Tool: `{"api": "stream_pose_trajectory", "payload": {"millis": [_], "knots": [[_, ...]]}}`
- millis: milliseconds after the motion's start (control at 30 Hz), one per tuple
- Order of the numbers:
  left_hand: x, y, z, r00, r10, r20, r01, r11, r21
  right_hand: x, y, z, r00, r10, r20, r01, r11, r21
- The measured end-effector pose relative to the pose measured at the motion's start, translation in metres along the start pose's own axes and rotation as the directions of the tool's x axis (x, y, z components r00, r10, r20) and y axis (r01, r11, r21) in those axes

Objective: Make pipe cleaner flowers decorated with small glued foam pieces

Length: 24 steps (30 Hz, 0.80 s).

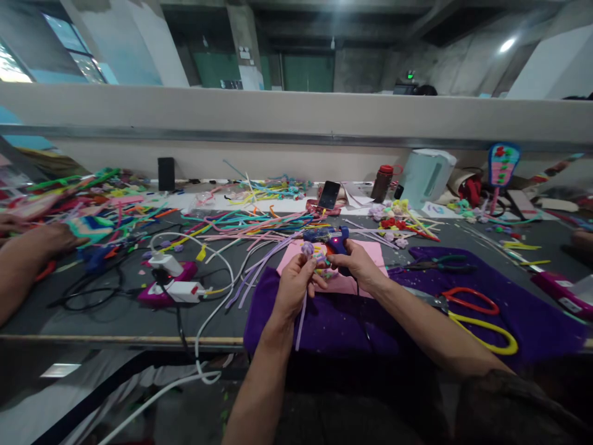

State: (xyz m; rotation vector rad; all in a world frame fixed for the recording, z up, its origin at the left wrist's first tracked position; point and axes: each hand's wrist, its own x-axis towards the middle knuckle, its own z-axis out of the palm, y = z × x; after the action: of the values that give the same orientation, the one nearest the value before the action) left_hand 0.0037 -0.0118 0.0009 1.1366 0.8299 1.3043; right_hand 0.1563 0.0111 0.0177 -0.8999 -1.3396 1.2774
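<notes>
the left hand (293, 285) is pinching a small lilac pipe-cleaner flower (307, 249) between thumb and forefinger, the other fingers curling in under it, with a pale stem (301, 321) trailing down from below the grip toward the purple felt (324, 321). just to the right of those fingertips, the right hand (359, 264) is wrapping tightly around the handle of a blue glue gun (331, 238), whose red light is glowing; its nozzle is pointing leftward toward the flower, though whether it is touching cannot be told. under both hands a pink sheet (361, 253) is lying on the felt.

judging from this, the gluing would go best with the flower kept steady, the pinching fingertips staying clear of the hot tip, and only a small bead being squeezed out, so nothing is dripping onto the felt.

to the right of the right hand, scissors with red and yellow handles (482, 315) are lying on the felt. well left of the left fingers, white chargers (178, 284) are sitting on a power strip, and another person's arm (23, 259) is resting at the table edge. beyond the fingertips, loose pipe cleaners (250, 222) are fanning across the table (92, 321), with a phone (328, 194) farther back.
</notes>
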Motion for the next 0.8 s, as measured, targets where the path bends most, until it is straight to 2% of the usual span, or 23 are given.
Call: {"api": "stream_pose_trajectory", "payload": {"millis": [167,367,667,800], "knots": [[-0.001,-0.001,-0.001,1.0,0.014,-0.005,-0.014,0.999,0.047,-0.001,0.003,0.002,1.0,-0.01,-0.015,0.01,0.999,-0.03],[-0.001,0.0,0.0,1.0,-0.014,0.013,0.013,0.998,0.061,-0.002,0.003,0.005,0.999,-0.021,-0.027,0.022,1.0,0.011],[0.003,0.0,-0.003,0.996,-0.003,-0.086,0.003,1.0,0.004,0.006,0.007,-0.005,0.987,-0.04,-0.157,0.042,0.999,0.008],[0.003,0.001,-0.003,0.992,-0.015,-0.124,0.014,1.0,-0.009,0.007,0.009,-0.007,0.987,-0.025,-0.16,0.026,1.0,0.003]]}}
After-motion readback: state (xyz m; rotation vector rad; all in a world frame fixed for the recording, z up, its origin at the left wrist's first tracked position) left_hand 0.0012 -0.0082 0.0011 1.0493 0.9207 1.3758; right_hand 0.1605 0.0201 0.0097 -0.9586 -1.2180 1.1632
